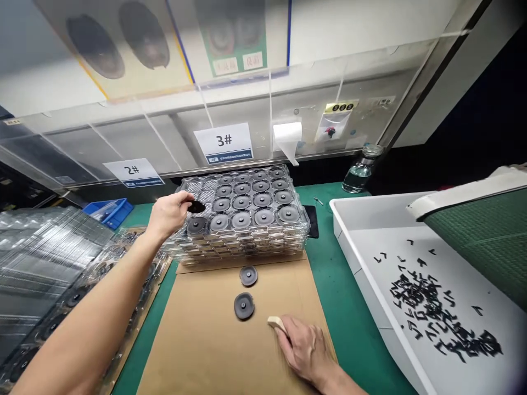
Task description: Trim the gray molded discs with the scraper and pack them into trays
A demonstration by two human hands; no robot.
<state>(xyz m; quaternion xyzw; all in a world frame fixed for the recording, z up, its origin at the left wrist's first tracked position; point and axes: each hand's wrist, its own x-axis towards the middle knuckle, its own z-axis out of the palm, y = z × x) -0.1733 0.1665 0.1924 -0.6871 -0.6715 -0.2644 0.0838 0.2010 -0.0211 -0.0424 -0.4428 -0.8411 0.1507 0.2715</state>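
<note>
Watching my feed, I see the left hand [168, 215] pinching a black disc [196, 207] over a clear plastic tray [303, 226], while the right hand [304, 351] grips a beige block [275, 323] on brown cardboard [185, 340].

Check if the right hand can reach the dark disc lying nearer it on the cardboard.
Probably yes. The right hand rests on the cardboard sheet close to the dark disc, and nothing lies between them. Only the beige block under its fingers might need setting down first.
</note>
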